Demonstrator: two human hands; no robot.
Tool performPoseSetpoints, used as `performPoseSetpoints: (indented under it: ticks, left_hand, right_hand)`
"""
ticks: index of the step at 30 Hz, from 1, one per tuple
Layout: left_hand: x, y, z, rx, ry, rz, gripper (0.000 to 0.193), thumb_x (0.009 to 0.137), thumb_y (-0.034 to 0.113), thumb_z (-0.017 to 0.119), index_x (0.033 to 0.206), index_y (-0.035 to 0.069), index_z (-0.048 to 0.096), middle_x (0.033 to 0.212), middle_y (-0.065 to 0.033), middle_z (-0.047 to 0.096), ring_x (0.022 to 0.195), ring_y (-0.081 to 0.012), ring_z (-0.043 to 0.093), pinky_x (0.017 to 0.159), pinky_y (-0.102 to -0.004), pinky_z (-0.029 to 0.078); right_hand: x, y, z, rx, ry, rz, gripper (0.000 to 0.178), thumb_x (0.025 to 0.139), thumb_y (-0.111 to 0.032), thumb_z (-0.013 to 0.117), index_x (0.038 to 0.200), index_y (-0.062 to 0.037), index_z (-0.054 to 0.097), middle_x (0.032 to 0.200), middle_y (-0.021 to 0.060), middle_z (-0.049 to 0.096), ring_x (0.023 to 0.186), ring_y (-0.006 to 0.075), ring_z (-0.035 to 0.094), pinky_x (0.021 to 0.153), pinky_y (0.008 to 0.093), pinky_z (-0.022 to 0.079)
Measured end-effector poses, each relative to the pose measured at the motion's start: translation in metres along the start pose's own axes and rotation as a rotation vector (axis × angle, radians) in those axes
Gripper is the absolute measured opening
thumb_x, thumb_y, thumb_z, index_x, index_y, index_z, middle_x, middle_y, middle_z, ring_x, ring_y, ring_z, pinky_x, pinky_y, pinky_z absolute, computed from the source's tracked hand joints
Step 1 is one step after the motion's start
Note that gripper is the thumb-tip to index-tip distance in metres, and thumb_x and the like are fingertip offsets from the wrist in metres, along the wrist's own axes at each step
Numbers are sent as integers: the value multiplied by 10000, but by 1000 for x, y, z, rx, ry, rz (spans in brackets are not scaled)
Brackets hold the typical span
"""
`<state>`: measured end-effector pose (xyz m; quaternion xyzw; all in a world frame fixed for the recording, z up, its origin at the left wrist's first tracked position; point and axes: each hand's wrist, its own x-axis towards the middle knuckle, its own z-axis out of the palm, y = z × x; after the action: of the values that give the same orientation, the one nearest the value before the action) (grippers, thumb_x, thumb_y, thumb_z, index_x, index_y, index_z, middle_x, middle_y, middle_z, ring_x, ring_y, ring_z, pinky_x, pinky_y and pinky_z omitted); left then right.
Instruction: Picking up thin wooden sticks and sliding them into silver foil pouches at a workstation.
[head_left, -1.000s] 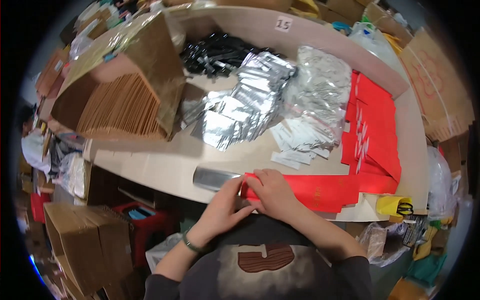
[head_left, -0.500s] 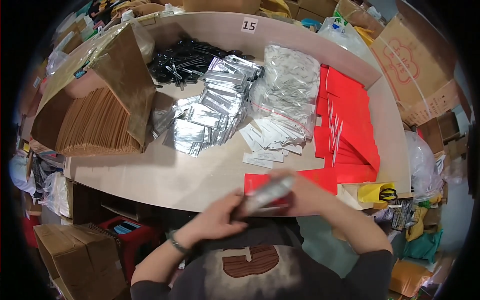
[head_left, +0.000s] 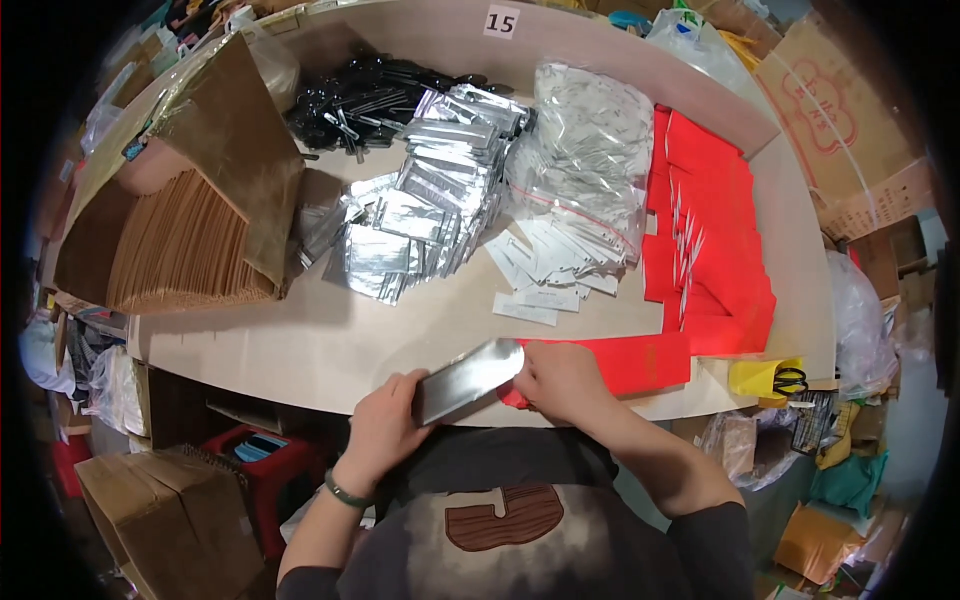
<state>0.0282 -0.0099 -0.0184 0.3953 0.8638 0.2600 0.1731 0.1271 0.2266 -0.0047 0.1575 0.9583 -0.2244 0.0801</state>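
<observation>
Over the front edge of the table I hold a shiny silver foil packet (head_left: 470,380), tilted up to the right. My left hand (head_left: 385,425) grips its lower left end, thumb and fingers closed. Curled at the upper right end is my right hand (head_left: 565,382), its fingers pressed against the packet. Beneath that hand lies a red paper sleeve (head_left: 645,362), flat at the table edge; a bit of red shows below the fingers. Further back is a heap of silver foil packets (head_left: 415,215). White slips (head_left: 555,260) spill beside a clear zip bag (head_left: 585,130) of similar slips.
An open cardboard box (head_left: 225,120) with brown card pieces stands at left. Black glossy items (head_left: 360,105) are piled at the back. Red paper sleeves (head_left: 710,220) are stacked at right, near a yellow holder (head_left: 765,378) with black-handled scissors. A raised panel (head_left: 590,45) borders the table.
The foil packet has moved slightly left and now lies flatter to view, no longer blurred. My left hand has shifted left and up; the right hand has come off the packet's underside to its end.
</observation>
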Motion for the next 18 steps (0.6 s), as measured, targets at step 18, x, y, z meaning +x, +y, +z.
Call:
performPoseSetpoints:
  ticks: [18]
  left_hand:
    - [14, -113, -161, 186, 810, -128, 275, 835, 75, 674, 1106, 34, 656, 999, -150, 663, 821, -290, 633, 733, -395, 519]
  right_hand:
    - [118, 2, -20, 81, 391, -337, 132, 797, -127, 626, 916, -73, 649, 926, 165, 604, 937, 369, 567, 831, 448, 478]
